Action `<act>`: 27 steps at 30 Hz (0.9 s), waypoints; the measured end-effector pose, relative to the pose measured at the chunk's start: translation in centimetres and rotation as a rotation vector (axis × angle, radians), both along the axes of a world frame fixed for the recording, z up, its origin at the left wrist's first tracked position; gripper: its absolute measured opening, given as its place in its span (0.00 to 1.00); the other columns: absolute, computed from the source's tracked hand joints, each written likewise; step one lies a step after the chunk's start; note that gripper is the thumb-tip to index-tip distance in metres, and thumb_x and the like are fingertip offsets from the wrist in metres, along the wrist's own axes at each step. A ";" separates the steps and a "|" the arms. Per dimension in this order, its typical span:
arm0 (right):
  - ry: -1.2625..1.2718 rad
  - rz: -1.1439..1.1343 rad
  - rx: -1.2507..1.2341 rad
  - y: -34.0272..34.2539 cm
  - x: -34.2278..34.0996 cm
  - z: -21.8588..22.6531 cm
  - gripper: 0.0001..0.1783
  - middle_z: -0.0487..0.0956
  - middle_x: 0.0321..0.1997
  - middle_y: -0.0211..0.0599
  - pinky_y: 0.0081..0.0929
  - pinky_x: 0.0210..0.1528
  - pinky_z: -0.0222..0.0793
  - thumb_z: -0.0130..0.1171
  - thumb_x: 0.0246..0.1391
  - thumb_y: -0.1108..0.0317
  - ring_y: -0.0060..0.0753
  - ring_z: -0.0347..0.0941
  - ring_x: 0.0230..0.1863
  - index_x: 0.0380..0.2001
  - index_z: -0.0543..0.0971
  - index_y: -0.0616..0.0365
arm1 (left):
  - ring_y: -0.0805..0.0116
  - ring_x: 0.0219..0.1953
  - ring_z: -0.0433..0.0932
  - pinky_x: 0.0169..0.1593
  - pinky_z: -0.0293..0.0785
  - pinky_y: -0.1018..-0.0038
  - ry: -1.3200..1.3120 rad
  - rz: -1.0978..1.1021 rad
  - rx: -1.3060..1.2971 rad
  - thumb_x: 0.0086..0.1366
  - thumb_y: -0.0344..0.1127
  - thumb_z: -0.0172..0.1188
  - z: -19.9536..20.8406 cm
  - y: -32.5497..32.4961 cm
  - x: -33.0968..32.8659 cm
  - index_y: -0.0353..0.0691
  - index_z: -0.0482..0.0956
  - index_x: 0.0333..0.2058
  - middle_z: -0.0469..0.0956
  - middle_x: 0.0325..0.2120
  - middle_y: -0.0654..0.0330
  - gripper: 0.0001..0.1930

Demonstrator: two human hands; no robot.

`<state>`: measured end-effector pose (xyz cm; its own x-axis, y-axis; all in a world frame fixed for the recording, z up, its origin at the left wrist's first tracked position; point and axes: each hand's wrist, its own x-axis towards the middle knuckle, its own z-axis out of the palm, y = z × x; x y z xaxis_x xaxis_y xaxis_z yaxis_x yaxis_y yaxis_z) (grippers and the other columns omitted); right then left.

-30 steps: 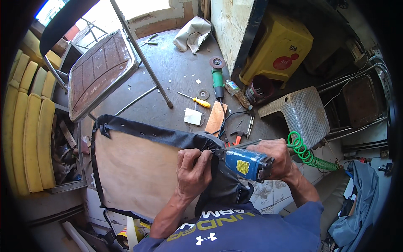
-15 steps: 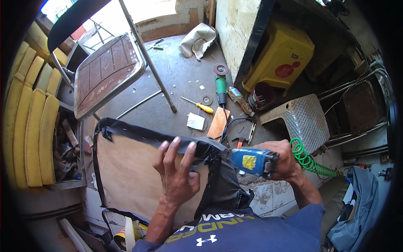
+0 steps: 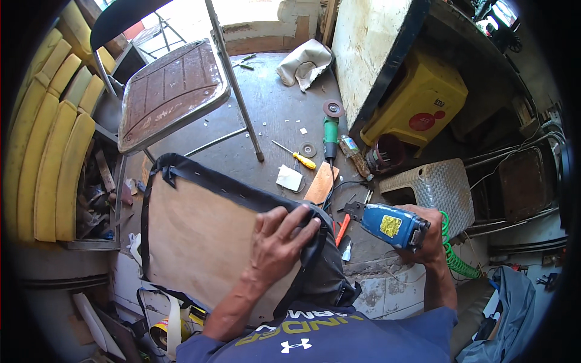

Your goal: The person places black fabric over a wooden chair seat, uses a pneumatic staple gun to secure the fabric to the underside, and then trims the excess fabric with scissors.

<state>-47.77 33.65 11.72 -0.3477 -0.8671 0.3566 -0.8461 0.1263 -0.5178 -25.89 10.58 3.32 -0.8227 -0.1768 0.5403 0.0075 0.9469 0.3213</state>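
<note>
A seat panel (image 3: 200, 227), a tan board with black covering folded over its edges, lies tilted in front of me. My left hand (image 3: 275, 248) rests on its upper right corner, fingers stretched out over the folded black covering (image 3: 242, 196). My right hand (image 3: 431, 239) is wrapped round a blue pneumatic staple gun (image 3: 387, 225) with a yellow label. The gun is held apart from the panel, to the right of that corner, its nose toward the panel. A green coiled air hose (image 3: 457, 260) runs behind my right hand.
Ahead on the floor lie a green angle grinder (image 3: 330, 133), a yellow-handled screwdriver (image 3: 305, 161), a hammer (image 3: 342, 230) and a plastic bottle (image 3: 352, 151). A folding chair frame (image 3: 175, 94) stands far left, yellow foam pads (image 3: 54, 157) at left, a woven-pattern stool (image 3: 436, 181) at right.
The staple gun has moved right, away from the panel's corner. My left hand has come down onto that corner from above the board. The view has shifted slightly.
</note>
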 end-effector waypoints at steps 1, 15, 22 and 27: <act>-0.009 0.011 -0.004 -0.2 -0.1 0.0 0.17 0.87 0.34 0.44 0.35 0.38 0.83 0.76 0.39 0.70 0.47 0.87 0.33 0.35 0.84 0.63 | 0.60 0.51 0.75 0.54 0.70 0.63 0.056 0.005 0.064 0.59 0.32 0.67 -0.5 0.9 0.3 0.52 0.87 0.53 0.81 0.57 0.63 0.21; 0.139 0.274 0.239 -3.5 -1.0 1.8 0.26 0.84 0.27 0.35 0.35 0.32 0.80 0.79 0.36 0.55 0.39 0.85 0.29 0.39 0.86 0.56 | 0.61 0.44 0.81 0.49 0.76 0.62 0.134 -0.182 0.240 0.49 0.23 0.70 -2.5 1.8 1.4 0.39 0.87 0.40 0.85 0.42 0.60 0.17; 0.254 0.493 0.322 -4.9 -0.6 1.5 0.29 0.83 0.27 0.30 0.34 0.34 0.81 0.76 0.30 0.57 0.35 0.85 0.31 0.42 0.85 0.52 | 0.59 0.37 0.79 0.47 0.75 0.61 0.071 -0.248 0.212 0.46 0.34 0.69 -4.1 2.5 2.9 0.38 0.82 0.28 0.80 0.28 0.59 0.10; 0.277 0.406 0.313 -4.5 -1.0 2.3 0.27 0.81 0.25 0.31 0.35 0.33 0.79 0.75 0.30 0.58 0.36 0.84 0.29 0.39 0.85 0.53 | 0.54 0.44 0.75 0.50 0.73 0.56 0.249 -0.067 0.236 0.49 0.37 0.69 -3.5 2.5 2.6 0.41 0.84 0.35 0.76 0.40 0.55 0.13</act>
<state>-48.79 29.13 14.03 0.1047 -0.9903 0.0917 -0.9573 -0.1253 -0.2603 -23.33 13.05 -0.15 -0.6851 -0.2702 0.6765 0.1730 0.8417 0.5115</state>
